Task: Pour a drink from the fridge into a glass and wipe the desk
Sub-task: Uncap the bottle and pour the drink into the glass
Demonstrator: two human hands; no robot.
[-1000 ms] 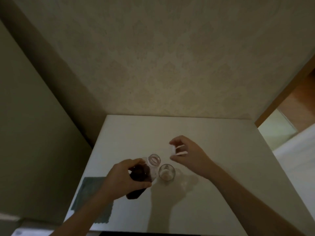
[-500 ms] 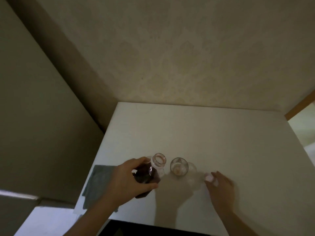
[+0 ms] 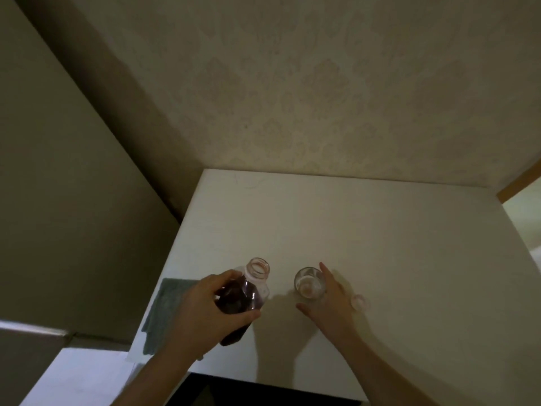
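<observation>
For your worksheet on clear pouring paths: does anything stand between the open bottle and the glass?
Nothing visible does. The bottle, uncapped in the left hand, has bare desk between it and the glass. The right hand and cap sit on the glass's far side.

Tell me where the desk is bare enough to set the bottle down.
The far half of the desk, from the wall down to the bottle and glass, is bare. So is the right side past the cap. The near left is crowded: cloth, bottle, both hands.
</observation>
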